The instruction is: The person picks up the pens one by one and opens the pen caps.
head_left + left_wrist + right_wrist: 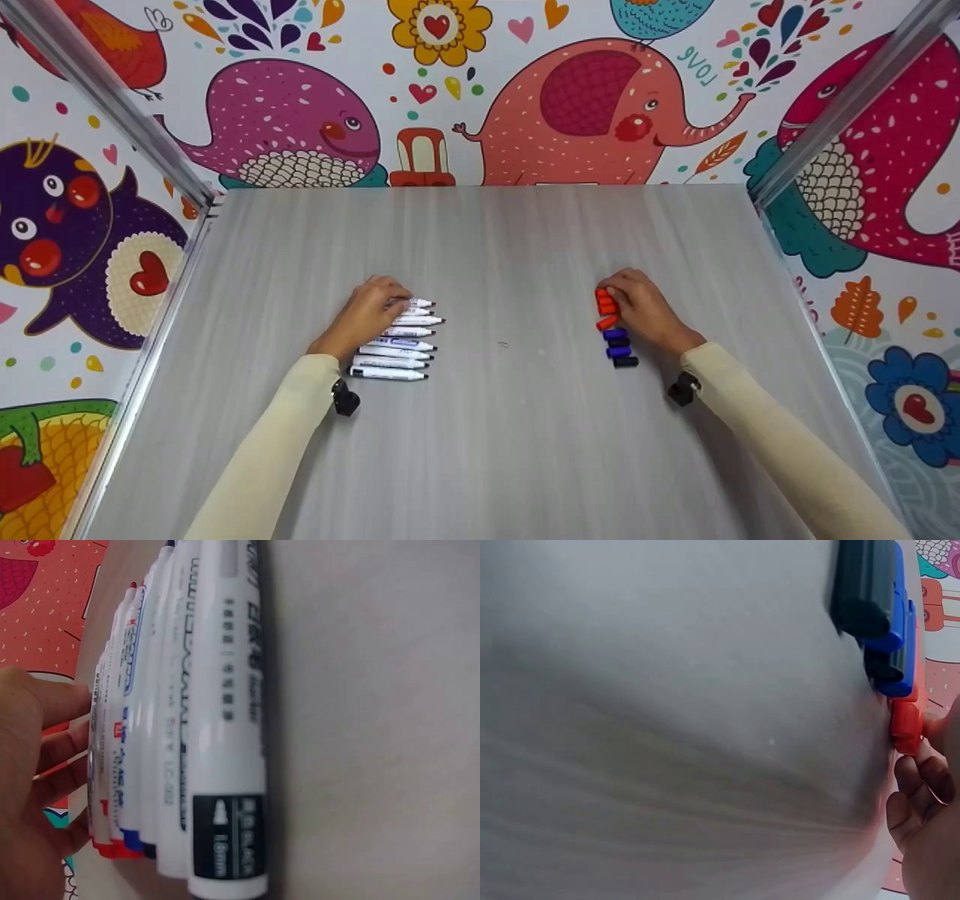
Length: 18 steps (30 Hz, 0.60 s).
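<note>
Several uncapped white markers [390, 373] lie side by side in a row, tips to the right. My left hand [373, 307] is over the far end of that row. In the left wrist view its fingers [64, 746] reach to the outer side of the farthest marker [97, 757], fingertips right at its edge. Across the table, several marker caps form a column: red caps [607, 301] at the far end, blue [618, 351] and black [625, 362] caps nearer. My right hand [643, 306] pinches a red cap [907, 726] at the far end.
A pale wood-grain table [517, 435] lies between the two groups. Metal posts [135, 112] stand at the back corners, and a printed wall with cartoon animals [585, 112] encloses the far side. Each wrist carries a small black camera [345, 397].
</note>
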Motion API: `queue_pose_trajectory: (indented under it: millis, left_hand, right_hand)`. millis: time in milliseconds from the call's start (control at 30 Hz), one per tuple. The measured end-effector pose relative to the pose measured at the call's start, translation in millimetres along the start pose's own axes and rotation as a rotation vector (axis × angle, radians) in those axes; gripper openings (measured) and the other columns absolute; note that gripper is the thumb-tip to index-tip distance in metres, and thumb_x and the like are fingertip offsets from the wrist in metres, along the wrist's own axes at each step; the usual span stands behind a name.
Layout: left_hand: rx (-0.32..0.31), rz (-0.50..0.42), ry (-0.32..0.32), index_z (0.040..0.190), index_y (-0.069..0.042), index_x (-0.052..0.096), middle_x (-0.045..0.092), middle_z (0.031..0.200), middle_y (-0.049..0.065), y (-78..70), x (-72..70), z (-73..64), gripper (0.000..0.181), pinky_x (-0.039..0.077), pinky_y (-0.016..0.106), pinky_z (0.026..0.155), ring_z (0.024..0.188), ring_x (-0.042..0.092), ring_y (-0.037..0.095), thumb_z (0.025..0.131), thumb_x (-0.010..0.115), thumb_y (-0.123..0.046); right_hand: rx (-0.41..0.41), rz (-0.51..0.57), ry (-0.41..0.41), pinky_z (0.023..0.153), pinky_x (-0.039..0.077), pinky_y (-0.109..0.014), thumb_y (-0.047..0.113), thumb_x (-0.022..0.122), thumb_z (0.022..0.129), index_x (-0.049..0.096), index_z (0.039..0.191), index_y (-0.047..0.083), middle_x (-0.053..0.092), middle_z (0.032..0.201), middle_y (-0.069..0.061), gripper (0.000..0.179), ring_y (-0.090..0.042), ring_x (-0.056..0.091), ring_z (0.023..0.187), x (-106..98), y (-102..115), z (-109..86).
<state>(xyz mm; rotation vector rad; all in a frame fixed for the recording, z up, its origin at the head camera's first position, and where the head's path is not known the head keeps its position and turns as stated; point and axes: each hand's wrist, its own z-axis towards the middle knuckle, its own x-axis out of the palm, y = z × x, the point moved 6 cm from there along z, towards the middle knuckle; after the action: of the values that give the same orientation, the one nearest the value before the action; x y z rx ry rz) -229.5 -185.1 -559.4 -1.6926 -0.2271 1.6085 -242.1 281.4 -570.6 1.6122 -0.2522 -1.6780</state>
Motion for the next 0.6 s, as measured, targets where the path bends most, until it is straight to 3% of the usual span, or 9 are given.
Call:
queue_pose_trajectory:
  millis: [200, 367, 600]
  left_hand:
    - [-0.019, 0.013, -0.017, 0.124, 0.003, 0.078, 0.074, 0.125, 0.017, 0.5, -0.5, 0.1, 0.023, 0.044, 0.061, 0.106, 0.124, 0.061, 0.038, 0.105, 0.073, -0.01]
    - [-0.045, 0.037, -0.012, 0.134, 0.003, 0.074, 0.068, 0.138, 0.019, -0.5, -0.9, 0.2, 0.033, 0.039, 0.062, 0.114, 0.135, 0.054, 0.038, 0.107, 0.073, -0.016]
    - [-0.049, 0.155, -0.008, 0.158, -0.002, 0.056, 0.046, 0.166, 0.023, -15.4, -1.6, 0.2, 0.065, 0.018, 0.07, 0.129, 0.16, 0.03, 0.043, 0.107, 0.073, -0.038]
  right_hand:
    - [0.011, -0.004, 0.003, 0.098, 0.053, -0.053, -0.005, 0.058, 0.11, 0.077, 0.122, -0.005, 0.071, 0.115, -0.019, 0.023, -0.036, 0.062, 0.112, 0, -1, 0.7]
    - [0.044, 0.001, -0.003, 0.103, 0.051, -0.056, 0.0, 0.058, 0.112, 0.075, 0.127, -0.007, 0.069, 0.121, -0.022, 0.023, -0.039, 0.061, 0.116, -3, -3, 0.9]
    - [-0.028, -0.094, -0.096, 0.113, 0.043, -0.065, 0.01, 0.068, 0.11, 0.069, 0.136, -0.011, 0.064, 0.135, -0.029, 0.034, -0.048, 0.055, 0.129, -14, 11, 1.2]
